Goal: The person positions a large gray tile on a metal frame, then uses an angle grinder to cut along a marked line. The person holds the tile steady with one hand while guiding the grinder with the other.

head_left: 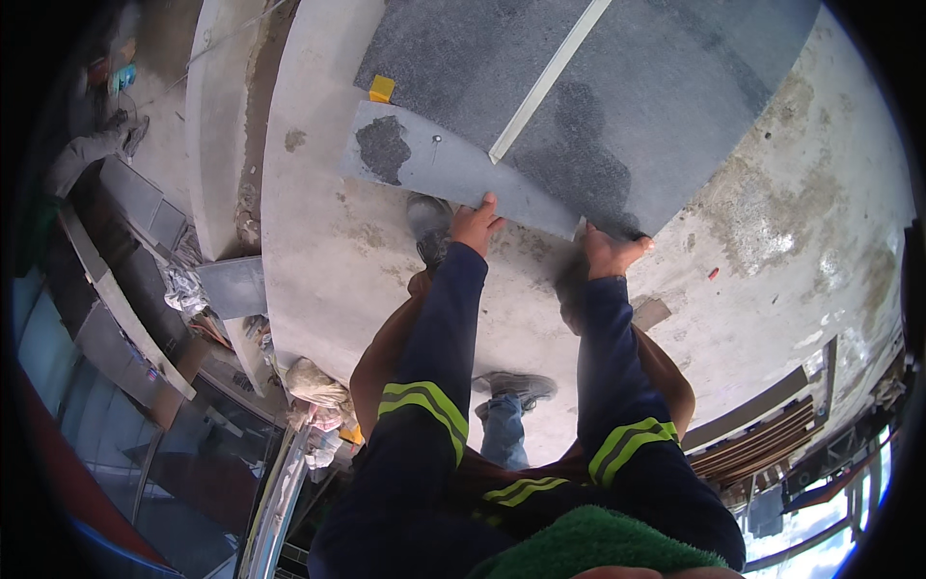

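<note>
A long, narrow grey stone strip [449,174] lies along the near edge of a large dark grey slab [675,87], tapering toward the right. My left hand [475,226] grips its near edge, thumb on top and the other fingers partly hidden. At the right end, my right hand [613,254] holds the strip's narrow tip beside the slab's corner; some of its fingers are hidden. A dark wet-looking patch [383,150] and a small nail-like piece [436,143] show on the strip. Across the slab lies a pale straight bar [550,79].
A yellow block [382,89] sits by the slab's left corner. Between my legs show a shoe [521,386] and a jeans leg. Grey panels [234,287] and a crumpled cloth bundle [316,381] are at left, wooden slats [762,439] at right. Another person's legs [82,159] appear far left.
</note>
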The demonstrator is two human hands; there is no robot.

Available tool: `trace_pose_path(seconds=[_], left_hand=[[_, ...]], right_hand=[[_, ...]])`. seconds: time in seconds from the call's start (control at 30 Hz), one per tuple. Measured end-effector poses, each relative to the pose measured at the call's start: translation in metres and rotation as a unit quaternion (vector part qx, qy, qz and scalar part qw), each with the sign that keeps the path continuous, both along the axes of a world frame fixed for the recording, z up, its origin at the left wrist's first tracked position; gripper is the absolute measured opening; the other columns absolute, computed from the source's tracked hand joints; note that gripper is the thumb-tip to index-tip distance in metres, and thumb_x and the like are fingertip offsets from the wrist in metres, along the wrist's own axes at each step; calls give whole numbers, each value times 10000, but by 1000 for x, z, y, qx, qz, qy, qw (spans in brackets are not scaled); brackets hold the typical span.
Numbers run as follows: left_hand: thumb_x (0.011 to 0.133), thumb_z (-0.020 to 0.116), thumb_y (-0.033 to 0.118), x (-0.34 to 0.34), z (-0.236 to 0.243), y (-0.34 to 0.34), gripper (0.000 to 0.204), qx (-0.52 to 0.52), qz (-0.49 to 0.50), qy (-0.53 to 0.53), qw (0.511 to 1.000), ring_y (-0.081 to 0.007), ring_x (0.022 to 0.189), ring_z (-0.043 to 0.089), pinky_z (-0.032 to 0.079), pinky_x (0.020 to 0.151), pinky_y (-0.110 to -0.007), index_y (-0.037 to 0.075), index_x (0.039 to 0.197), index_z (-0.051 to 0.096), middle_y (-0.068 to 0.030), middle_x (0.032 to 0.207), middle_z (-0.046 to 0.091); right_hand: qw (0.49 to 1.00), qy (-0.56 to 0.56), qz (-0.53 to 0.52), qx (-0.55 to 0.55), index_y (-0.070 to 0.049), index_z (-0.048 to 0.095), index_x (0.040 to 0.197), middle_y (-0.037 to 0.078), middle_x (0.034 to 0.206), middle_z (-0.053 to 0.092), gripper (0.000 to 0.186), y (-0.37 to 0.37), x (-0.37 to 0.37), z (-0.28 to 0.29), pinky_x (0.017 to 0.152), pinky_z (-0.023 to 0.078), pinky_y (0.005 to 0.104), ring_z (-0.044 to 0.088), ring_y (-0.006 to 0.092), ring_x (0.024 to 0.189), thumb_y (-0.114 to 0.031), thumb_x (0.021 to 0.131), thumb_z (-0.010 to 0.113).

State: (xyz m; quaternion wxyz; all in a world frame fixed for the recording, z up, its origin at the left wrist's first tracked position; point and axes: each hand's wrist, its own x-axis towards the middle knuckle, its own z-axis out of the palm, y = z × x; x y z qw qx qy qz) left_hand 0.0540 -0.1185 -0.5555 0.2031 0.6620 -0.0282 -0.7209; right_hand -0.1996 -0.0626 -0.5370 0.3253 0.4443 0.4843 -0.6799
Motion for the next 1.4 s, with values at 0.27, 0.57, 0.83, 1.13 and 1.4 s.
trace_pose_path(seconds=[0.27,0.57,0.83,1.13,1.4], left_hand=[[1048,641,568,25,51,-87,671,129,-300,-170,930,-235,1121,737,608,848,-383,11,1418,585,-185,1310,728],[1054,670,419,125,19,-248,652,-180,-139,-423,877,-346,1256,685,514,1074,-395,-67,1470,547,-221,1355,707],[1031,646,597,106,-10,-321,893,-54,-19,-278,959,-376,1558,312,226,1281,-530,7,1644,377,-226,1681,355],[937,837,494,125,24,-307,719,-131,-28,-341,930,-344,1287,583,459,1103,-511,-11,1385,591,-186,1356,596],[1075,695,328,134,139,-291,558,-175,83,-101,976,-293,1201,634,520,1043,-491,-62,1437,524,-192,1299,621]], right_hand=[[999,-20,-12,36,-194,332,1673,127,1718,338,889,-7,-5,3,1240,290,711,321,403,1574,-788,1012,306],[999,-23,-32,-20,-192,331,1673,137,1717,341,879,-1,-8,-17,1232,295,722,340,426,1560,-789,1030,281],[994,-34,-52,85,-184,295,1688,125,1760,267,860,-4,-8,-36,1267,256,675,303,403,1589,-763,1052,336],[994,-9,3,106,-171,94,1733,108,1814,60,943,4,-11,20,1307,34,651,138,387,1653,-784,1053,319],[997,17,33,67,-138,242,1682,167,1727,300,759,4,-22,141,1264,281,659,320,417,1578,-630,1120,378]])
